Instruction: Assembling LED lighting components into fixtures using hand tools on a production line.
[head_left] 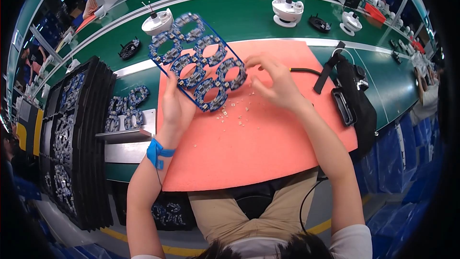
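My left hand [177,105] grips the lower left edge of a panel of blue ring-shaped circuit boards [198,63]. The panel is tilted and held up above an orange-pink foam mat [230,156]. My right hand [278,84] is just off the panel's right edge, its thumb and forefinger spread apart; I see nothing held in it. Small pale broken-off chips [233,105] lie scattered on the mat below the panel. Around my left wrist is a blue wrist strap [157,152] with a thin cord.
At the left, black trays [91,115] of circuit boards are stacked beside a metal plate [127,152] and loose ring boards [139,95]. A black bag [352,86] lies at the right. Across the green conveyor stand white camera-like housings [287,12]. Other people sit farther off.
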`<state>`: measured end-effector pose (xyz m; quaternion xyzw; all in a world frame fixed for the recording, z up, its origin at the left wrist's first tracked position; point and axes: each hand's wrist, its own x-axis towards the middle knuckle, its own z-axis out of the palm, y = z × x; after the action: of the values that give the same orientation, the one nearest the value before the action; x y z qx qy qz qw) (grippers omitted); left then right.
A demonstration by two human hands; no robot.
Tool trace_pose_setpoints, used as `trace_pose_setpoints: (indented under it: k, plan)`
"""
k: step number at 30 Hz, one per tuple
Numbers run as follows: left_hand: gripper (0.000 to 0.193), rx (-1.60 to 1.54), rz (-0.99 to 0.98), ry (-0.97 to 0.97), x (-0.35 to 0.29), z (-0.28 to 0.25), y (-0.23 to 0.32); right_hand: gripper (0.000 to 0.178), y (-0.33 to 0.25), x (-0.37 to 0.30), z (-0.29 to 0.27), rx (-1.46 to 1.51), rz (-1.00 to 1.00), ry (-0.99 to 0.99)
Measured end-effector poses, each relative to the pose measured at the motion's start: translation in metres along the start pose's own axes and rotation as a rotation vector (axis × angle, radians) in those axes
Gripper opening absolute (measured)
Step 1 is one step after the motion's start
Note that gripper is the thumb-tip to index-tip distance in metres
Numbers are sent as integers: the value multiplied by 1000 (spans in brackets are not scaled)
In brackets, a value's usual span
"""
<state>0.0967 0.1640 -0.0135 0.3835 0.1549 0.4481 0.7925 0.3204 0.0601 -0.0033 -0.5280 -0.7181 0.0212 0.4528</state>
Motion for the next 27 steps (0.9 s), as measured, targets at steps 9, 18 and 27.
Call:
trace_pose_setpoints:
  k: [9, 18, 27]
  plan:
    - [34, -454, -106, -228, 9, -19, 6, 23, -25, 12, 16, 316, 240, 25]
    - [27, -95, -196, 20, 10, -12, -14, 17, -14, 40, 10, 337, 293, 270]
    - [19, 847, 9, -389, -5, -18, -30, 24, 73, 122, 172, 616, 548, -73]
